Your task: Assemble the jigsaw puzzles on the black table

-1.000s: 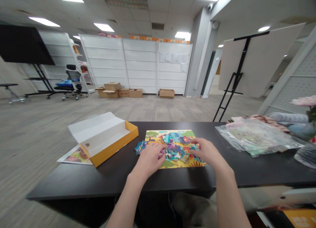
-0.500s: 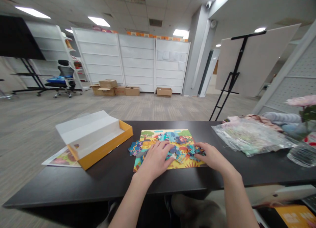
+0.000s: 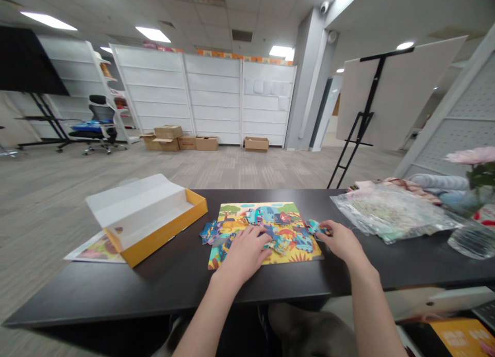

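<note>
A colourful picture puzzle board (image 3: pixel 228 211) lies flat on the black table, with loose jigsaw pieces (image 3: pixel 284 218) scattered over it. My left hand (image 3: pixel 249 251) rests palm down across the board's middle. Its fingers lie over several pieces and its thumb is apart, pointing right. My right hand (image 3: pixel 342 241) is just past the board's right edge. Its thumb and fingers close on blue puzzle pieces (image 3: pixel 314 226); how many is hidden by the fingers. Another small heap of pieces (image 3: pixel 211 232) overhangs the board's left edge.
An open yellow box (image 3: pixel 166 243) with a white lid stands at left on a printed picture sheet (image 3: pixel 96 248). Clear plastic bags (image 3: pixel 390 212) lie at right, near a vase of pink flowers (image 3: pixel 469 156). The table's front edge (image 3: pixel 193 308) runs close before me.
My right hand has moved right, off the board's right side, bringing blue puzzle pieces to its edge. My left hand has stayed over the middle, its fingers shifted slightly.
</note>
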A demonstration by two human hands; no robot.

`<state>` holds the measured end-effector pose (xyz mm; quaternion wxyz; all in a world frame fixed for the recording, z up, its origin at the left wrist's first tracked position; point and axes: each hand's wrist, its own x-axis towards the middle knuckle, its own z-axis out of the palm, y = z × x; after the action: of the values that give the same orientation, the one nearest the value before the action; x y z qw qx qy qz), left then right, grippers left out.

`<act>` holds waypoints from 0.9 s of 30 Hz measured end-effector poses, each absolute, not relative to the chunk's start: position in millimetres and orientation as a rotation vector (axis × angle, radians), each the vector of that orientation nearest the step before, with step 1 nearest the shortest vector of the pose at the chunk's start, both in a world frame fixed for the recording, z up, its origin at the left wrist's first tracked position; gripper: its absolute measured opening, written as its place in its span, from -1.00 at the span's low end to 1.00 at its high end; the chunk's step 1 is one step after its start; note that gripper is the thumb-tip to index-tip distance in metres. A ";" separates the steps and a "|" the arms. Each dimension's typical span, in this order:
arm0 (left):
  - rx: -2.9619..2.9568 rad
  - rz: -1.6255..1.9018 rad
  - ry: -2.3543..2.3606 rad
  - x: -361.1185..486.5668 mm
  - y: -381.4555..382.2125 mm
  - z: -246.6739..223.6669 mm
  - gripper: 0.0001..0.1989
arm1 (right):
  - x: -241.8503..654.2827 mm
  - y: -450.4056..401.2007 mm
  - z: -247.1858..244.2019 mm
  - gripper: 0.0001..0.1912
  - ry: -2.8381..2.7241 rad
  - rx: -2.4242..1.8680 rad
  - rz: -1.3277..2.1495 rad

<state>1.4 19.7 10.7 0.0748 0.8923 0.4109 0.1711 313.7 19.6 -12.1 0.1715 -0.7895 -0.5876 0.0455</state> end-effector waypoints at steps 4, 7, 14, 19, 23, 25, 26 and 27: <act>2.669 0.515 1.283 1.7 19.5 10.5 -0.77 | 319.0 23.3 -18.0 -0.67 -1.576 -2.314 0.054; 2.665 0.509 1.323 2.3 19.2 11.2 -0.75 | 320.8 24.2 -18.9 -0.64 -1.516 -2.359 -0.016; 2.669 0.489 1.373 3.5 18.6 12.5 -0.75 | 304.3 14.5 2.5 -0.65 -1.663 -2.064 0.015; 2.674 0.512 1.399 4.2 21.1 7.6 -0.76 | 286.7 6.6 9.8 -0.63 -1.901 -1.926 0.399; 2.676 0.532 1.407 5.2 22.6 5.0 -0.77 | 283.4 8.0 4.2 -0.63 -1.920 -1.944 0.403; 2.678 0.539 1.405 5.7 22.6 5.1 -0.78 | 283.4 8.9 3.4 -0.64 -1.927 -1.923 0.395; 2.680 0.538 1.407 5.9 22.5 5.4 -0.78 | 283.4 8.9 3.9 -0.63 -1.929 -1.919 0.386; 2.681 0.536 1.411 6.2 22.4 5.6 -0.78 | 283.6 8.7 4.8 -0.63 -1.926 -1.919 0.375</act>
<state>6.2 22.4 5.6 0.0326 0.8709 0.4583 0.1742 283.6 8.7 4.8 0.1970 -0.6854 -0.6880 0.1340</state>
